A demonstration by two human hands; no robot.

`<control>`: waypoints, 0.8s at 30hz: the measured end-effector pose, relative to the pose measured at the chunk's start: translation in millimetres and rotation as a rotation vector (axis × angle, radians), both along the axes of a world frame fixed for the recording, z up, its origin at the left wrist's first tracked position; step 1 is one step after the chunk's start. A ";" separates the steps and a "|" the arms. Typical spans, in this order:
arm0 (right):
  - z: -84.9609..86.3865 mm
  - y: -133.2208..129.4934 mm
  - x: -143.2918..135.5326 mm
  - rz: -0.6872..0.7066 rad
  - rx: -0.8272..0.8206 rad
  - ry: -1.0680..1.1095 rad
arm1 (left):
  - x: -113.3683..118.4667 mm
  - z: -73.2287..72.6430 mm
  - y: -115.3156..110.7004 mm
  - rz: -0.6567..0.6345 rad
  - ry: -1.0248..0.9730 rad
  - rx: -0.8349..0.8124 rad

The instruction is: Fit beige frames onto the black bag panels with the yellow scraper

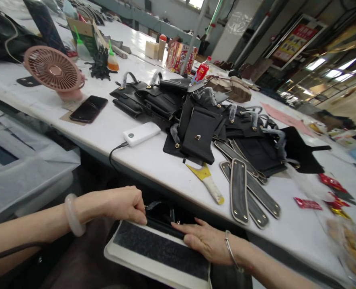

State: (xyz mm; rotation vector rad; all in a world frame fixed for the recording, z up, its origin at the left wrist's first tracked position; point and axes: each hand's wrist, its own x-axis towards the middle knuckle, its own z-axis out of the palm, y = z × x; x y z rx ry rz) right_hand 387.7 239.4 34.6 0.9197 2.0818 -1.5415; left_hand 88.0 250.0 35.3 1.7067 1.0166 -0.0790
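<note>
In my lap, below the table's front edge, is a black handbag with a small plastic-wrapped handle; much of it is in shadow. Against its near side lies a cream-edged board with a dark panel. My left hand is closed at the bag's left end, thumb pressed down on its black edge. At the other end my right hand lies with fingers stretched along that edge, touching the bag and the board's corner. The right fingers are apart, not wrapped round anything.
On the white table are a pile of black handbags, grey straps, a yellow-white scraper, a corded white power bank, a phone and a pink fan. Red wrappers lie right.
</note>
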 end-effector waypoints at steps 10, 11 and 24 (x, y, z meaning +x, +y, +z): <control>-20.2 -0.1 -67.4 -0.039 0.146 0.157 | 24.3 -2.8 0.4 -0.056 0.235 0.187; -21.4 0.0 -67.7 -0.083 0.175 0.174 | 25.3 -1.3 -1.6 -0.046 0.245 0.223; -106.7 -154.3 -20.4 -1.541 0.169 0.336 | 97.6 0.0 -111.1 0.027 -0.164 0.606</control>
